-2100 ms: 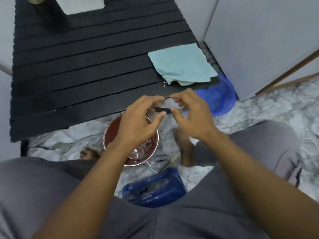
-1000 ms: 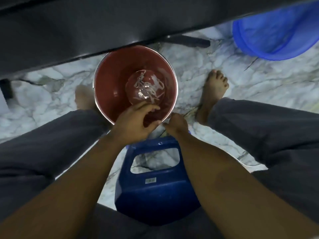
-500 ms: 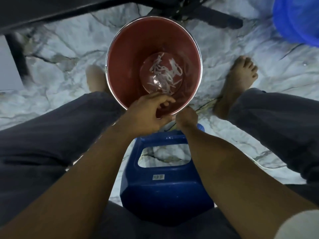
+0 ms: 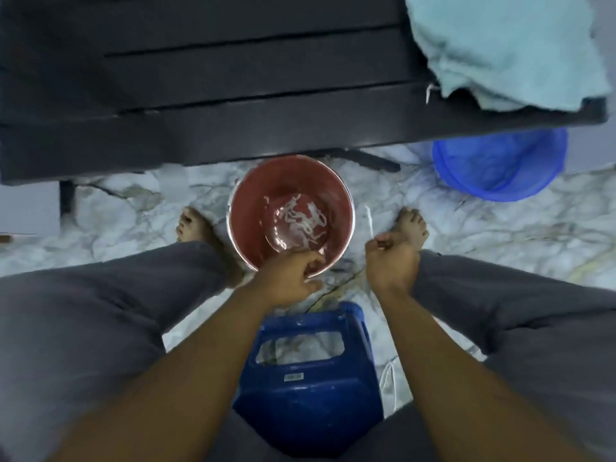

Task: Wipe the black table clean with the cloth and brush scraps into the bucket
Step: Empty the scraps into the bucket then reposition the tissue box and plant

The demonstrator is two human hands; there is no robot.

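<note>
So the red bucket (image 4: 248, 218) is down on the marble floor (image 4: 500, 235), right in front of the black table (image 4: 216, 95) edge and between the person's bare feet, with a tangle of pale scraps (image 4: 301, 221) lying in the bottom. The left hand (image 4: 288, 278) sits at the bucket's near rim with its fingers curled in. Honestly can't tell if it's got hold of the rim or a scrap, or nothing at all. The right hand (image 4: 391, 261) is off to the right of the bucket, just in front of the right foot (image 4: 411, 225). It's balled up loosely with the thumb against the forefinger, and again I can't make out anything in it. One thin white strip (image 4: 369, 221) lies on the floor just beside that foot. The light blue cloth (image 4: 500, 51) is bunched on the table's near right corner, no hand on it. There's a blue basin (image 4: 500, 165) under that corner and a blue plastic stool (image 4: 310, 405) between the knees.
</note>
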